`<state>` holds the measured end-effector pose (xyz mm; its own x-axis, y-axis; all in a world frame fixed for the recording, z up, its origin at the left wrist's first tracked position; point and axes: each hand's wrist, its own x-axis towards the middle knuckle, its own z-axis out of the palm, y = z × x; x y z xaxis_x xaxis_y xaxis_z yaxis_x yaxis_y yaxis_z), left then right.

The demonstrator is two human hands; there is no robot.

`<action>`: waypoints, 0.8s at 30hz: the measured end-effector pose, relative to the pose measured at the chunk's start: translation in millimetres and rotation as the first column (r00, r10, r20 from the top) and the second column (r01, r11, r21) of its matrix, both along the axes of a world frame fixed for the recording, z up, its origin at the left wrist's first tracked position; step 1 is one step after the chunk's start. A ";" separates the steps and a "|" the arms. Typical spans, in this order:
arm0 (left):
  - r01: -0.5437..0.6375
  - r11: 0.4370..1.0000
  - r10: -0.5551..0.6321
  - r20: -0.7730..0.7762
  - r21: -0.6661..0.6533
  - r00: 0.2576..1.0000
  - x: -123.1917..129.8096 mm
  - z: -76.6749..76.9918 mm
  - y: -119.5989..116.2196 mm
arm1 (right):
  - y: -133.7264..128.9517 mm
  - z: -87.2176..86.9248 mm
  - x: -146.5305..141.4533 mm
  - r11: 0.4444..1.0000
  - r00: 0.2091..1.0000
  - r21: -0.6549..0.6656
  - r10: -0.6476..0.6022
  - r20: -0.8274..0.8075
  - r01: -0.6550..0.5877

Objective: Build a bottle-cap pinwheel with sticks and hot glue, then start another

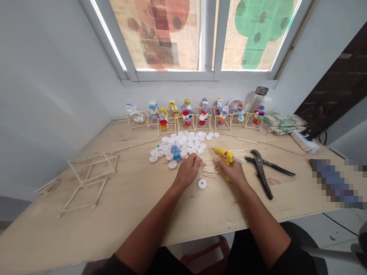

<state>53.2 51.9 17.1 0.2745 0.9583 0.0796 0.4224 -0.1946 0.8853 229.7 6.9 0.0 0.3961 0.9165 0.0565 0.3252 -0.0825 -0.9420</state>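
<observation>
My right hand [234, 170] is wrapped around a yellow hot glue gun [223, 154], its nozzle pointing up and left over the table and a glue stick coming out of its back. My left hand [189, 167] has its fingers pinched together; whatever sits between the fingertips is too small to make out. Between the two hands lies a row of short wooden sticks [210, 167]. Just below them rests a single white bottle cap [202, 184] with a hole in its middle. Beyond my left hand spreads a pile of mostly white caps [186, 142].
Black pliers [260, 172] lie open to the right. Stick frames [86, 183] stand at left. Along the back are several stick stands with coloured caps [187, 116], a small fan [235, 105], a bottle [259, 100], bagged sticks [285, 124] and a power strip [304, 141].
</observation>
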 end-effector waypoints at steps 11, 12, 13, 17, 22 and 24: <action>-0.002 0.996 0.021 -0.202 0.092 0.979 8.5 -2.0 -5.6 | 3.9 -2.2 -1.8 0.999 0.998 -0.003 0.042 -0.044 -0.042; -0.001 0.996 0.017 -0.191 0.085 0.982 9.0 -2.7 -5.6 | 4.1 -2.4 -2.2 0.999 0.998 -0.005 0.045 -0.046 -0.045; 0.001 0.997 0.013 -0.176 0.078 0.984 9.4 -3.2 -5.6 | 4.2 -2.3 -2.7 0.999 0.998 -0.004 0.050 -0.050 -0.050; 0.004 0.999 0.001 -0.111 0.050 0.994 9.7 -4.6 -4.9 | 3.6 -0.5 -4.3 0.998 0.995 0.011 0.066 -0.069 -0.065; -0.028 0.998 0.031 -0.054 0.056 0.998 7.9 -7.0 -1.8 | 3.4 1.5 -6.0 0.999 0.994 0.029 0.026 -0.108 -0.023; -0.028 0.998 0.030 -0.033 0.057 0.999 8.1 -8.7 -0.9 | 3.8 2.8 -7.7 1.000 0.992 0.028 0.013 -0.126 -0.009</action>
